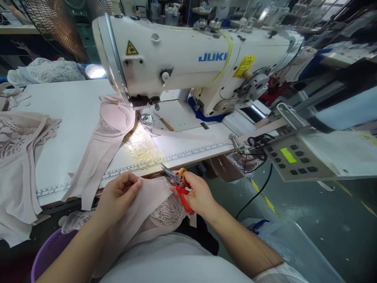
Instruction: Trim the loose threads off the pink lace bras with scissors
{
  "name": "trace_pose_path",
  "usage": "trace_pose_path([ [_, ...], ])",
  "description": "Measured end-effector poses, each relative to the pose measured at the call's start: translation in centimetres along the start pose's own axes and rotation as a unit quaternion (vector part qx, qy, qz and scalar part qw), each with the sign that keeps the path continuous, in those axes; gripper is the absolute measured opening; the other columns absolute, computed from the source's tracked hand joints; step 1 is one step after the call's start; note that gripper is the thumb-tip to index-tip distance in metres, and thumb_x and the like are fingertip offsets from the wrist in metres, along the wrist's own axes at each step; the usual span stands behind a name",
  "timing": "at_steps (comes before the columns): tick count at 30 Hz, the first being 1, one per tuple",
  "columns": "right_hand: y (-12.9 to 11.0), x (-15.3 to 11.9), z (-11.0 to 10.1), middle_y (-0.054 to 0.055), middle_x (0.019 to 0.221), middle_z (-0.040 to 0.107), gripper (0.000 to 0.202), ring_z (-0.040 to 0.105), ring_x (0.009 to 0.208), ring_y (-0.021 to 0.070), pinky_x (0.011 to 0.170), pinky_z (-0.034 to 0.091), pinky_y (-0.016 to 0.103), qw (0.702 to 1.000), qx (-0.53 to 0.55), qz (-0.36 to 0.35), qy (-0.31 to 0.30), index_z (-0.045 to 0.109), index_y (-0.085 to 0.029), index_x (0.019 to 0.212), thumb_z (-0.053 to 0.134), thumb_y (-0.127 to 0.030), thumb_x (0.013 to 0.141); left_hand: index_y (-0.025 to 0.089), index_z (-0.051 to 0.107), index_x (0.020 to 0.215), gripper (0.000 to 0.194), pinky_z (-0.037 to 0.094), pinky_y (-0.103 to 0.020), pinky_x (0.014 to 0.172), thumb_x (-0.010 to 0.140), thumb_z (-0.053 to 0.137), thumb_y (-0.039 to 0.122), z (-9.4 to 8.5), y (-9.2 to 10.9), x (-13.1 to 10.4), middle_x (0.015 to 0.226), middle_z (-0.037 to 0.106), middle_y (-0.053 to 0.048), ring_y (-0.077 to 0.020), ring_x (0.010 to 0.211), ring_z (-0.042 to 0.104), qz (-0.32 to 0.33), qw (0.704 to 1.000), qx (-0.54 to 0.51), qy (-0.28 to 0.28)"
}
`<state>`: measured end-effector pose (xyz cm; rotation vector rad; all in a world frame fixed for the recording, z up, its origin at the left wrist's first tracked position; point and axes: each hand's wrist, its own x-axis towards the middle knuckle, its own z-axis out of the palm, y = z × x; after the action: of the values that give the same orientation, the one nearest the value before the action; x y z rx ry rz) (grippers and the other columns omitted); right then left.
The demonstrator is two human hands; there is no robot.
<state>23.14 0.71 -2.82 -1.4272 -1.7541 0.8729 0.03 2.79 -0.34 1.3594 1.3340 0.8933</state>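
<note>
My left hand pinches the edge of a pale pink bra that lies across my lap, its lace cup towards the right. In my right hand is a pair of scissors with red and orange handles. The blades point up and to the left, slightly apart, close to the bra's top edge. Another pale pink bra rests under the head of the white sewing machine and hangs over the table's front edge.
A stack of lace bras lies at the left of the table. A yellow-handled tool sits by the machine bed. The control panel juts out at right. Below are a purple basket and a clear bin.
</note>
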Motion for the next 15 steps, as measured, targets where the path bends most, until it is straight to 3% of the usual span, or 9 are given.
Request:
trace_pose_path([
  [3, -0.3, 0.0, -0.3, 0.003, 0.076, 0.057, 0.026, 0.052, 0.069, 0.0176, 0.063, 0.045, 0.028, 1.0, 0.021, -0.01, 0.02, 0.057, -0.02, 0.081, 0.061, -0.046, 0.081, 0.02, 0.064, 0.068, 0.019, 0.04, -0.022, 0.051, 0.071, 0.075, 0.036, 0.0, -0.1, 0.0, 0.062, 0.06, 0.0, -0.0145, 0.057, 0.052, 0.006, 1.0, -0.013, -0.011],
  [7, -0.6, 0.6, 0.2, 0.003, 0.077, 0.058, 0.025, 0.052, 0.069, 0.0162, 0.064, 0.045, 0.027, 0.998, 0.033, -0.024, -0.057, 0.057, -0.019, 0.079, 0.065, -0.043, 0.078, 0.021, 0.062, 0.069, 0.021, 0.042, -0.022, 0.052, 0.075, 0.072, 0.038, -0.3, -0.2, -0.3, 0.065, 0.063, -0.002, -0.0151, 0.059, 0.054, 0.008, 0.998, -0.032, -0.045],
  [11, -0.4, 1.6, 1.1, 0.003, 0.084, 0.058, 0.018, 0.052, 0.073, 0.0156, 0.067, 0.043, 0.026, 0.99, 0.08, -0.079, -0.087, 0.056, -0.018, 0.087, 0.065, -0.031, 0.077, 0.021, 0.063, 0.071, 0.021, 0.045, -0.022, 0.054, 0.079, 0.069, 0.039, -0.6, -0.3, -0.7, 0.077, 0.069, -0.005, -0.0162, 0.065, 0.059, 0.007, 0.997, -0.045, -0.063],
  [15, -0.6, 2.1, 1.2, 0.001, 0.083, 0.057, 0.015, 0.049, 0.072, 0.0147, 0.066, 0.042, 0.025, 0.986, 0.083, -0.086, -0.115, 0.052, -0.019, 0.084, 0.063, -0.021, 0.074, 0.02, 0.063, 0.069, 0.021, 0.045, -0.022, 0.052, 0.078, 0.069, 0.039, -0.6, -0.4, -0.7, 0.067, 0.066, -0.004, -0.0153, 0.059, 0.057, 0.017, 0.997, -0.044, -0.066],
])
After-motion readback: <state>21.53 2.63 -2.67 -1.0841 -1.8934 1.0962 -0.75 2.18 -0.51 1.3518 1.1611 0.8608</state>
